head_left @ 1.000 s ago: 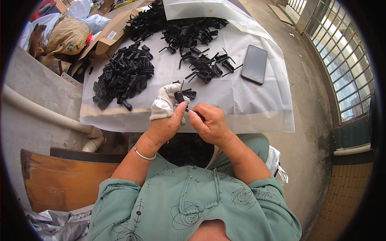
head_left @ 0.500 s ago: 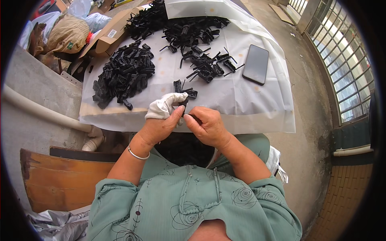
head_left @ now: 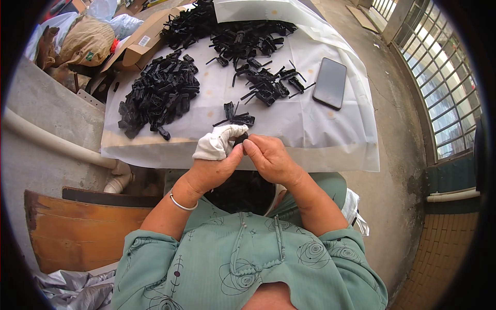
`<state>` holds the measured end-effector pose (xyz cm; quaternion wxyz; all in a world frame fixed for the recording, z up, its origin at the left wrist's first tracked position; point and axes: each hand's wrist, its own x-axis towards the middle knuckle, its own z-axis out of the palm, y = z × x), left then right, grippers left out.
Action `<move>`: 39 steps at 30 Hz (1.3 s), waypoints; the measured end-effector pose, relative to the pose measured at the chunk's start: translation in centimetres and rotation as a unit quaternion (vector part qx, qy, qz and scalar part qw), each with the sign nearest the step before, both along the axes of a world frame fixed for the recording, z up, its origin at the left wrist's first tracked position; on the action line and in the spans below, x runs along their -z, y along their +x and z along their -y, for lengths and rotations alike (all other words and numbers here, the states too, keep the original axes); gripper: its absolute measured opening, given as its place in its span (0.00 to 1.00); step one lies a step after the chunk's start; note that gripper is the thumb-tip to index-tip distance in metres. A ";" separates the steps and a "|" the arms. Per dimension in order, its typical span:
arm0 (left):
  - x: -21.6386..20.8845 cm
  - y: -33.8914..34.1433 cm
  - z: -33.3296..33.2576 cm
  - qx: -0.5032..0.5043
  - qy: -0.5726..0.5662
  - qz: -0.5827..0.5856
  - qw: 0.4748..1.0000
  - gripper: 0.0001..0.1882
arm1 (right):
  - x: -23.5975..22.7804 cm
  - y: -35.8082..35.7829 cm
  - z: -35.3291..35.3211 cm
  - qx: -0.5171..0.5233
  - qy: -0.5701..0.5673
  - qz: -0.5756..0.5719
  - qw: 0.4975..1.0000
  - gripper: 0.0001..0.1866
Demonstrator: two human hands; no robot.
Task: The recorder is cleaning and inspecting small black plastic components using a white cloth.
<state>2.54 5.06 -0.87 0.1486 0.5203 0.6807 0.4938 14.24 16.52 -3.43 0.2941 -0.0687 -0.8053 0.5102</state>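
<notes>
My left hand (head_left: 217, 155), its fingers covered by a white glove with the thumb bare, is closed on a small black plastic part (head_left: 241, 138). My bare right hand (head_left: 266, 155) pinches the same part from the right, the two thumbs almost touching. My fingers hide most of it. Just beyond them, a few black plastic pieces with thin prongs (head_left: 247, 120) lie on the white-covered table (head_left: 315, 139). Below my hands, a round container with a pale rim (head_left: 278, 199) sits at my lap, filled with dark pieces (head_left: 240, 191).
A heap of black parts (head_left: 160, 93) lies on the table's left. Pronged black parts (head_left: 266, 85) are spread over its middle and back. A dark-screened phone (head_left: 329, 82) rests at right. Beyond the left edge are a cardboard box (head_left: 139, 46) and a pipe (head_left: 57, 142).
Both hands have come closer together, and the left has shifted slightly right. The black part between them is now more covered by my fingers.
</notes>
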 end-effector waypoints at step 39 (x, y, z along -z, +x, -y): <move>-2.4 0.0 0.4 0.085 -0.085 0.186 0.975 0.17 | -0.6 0.7 -0.2 0.006 -0.098 0.024 0.995 0.07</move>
